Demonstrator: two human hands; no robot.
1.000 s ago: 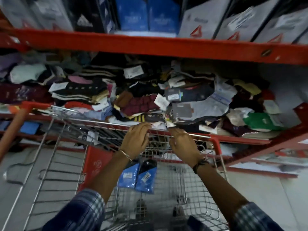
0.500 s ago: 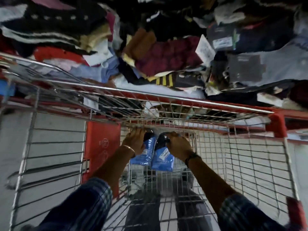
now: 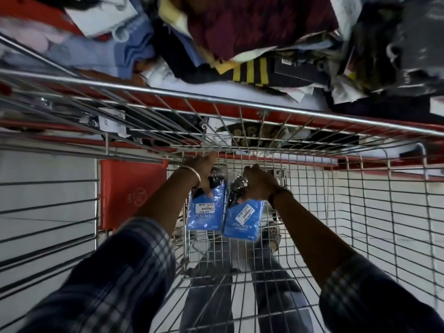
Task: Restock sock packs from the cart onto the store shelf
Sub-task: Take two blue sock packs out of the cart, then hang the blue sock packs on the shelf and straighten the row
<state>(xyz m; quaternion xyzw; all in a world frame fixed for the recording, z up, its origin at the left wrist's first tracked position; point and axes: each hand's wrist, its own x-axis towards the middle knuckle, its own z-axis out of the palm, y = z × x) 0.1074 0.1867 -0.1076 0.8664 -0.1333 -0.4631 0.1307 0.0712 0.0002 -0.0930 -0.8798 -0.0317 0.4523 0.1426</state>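
Setting: store aisle, pale floor seen through the wire mesh; head view looks steeply down into a shopping cart parked against red shelving.
Shelf (image 3: 240, 104): red metal edge runs across the frame behind the cart's far rim; loaded with a loose heap of socks (image 3: 252, 32), maroon, light blue, and dark with yellow stripes, with paper tags mixed in. Top of frame is blurred.
Cart (image 3: 216, 98): chrome wire basket, far rim bar crossing the frame; red panel (image 3: 132, 193) on the left inner side.
Left hand (image 3: 204, 171): closed around the dark top end of the left sock pack (image 3: 206, 212), thumb pressed on its blue front; thin bangle at the wrist.
Right hand (image 3: 258, 186): closed around the dark top end of the right sock pack (image 3: 242, 222); dark band at the wrist.
Packs: both blue, printed JOCKEY, each with a white barcode sticker; hanging side by side inside the cart, near its far wall, edges just beside each other, lower ends off the basket floor.
Sleeves: plaid, pushed up the forearms.
Below the basket: dark trouser legs visible through the mesh.
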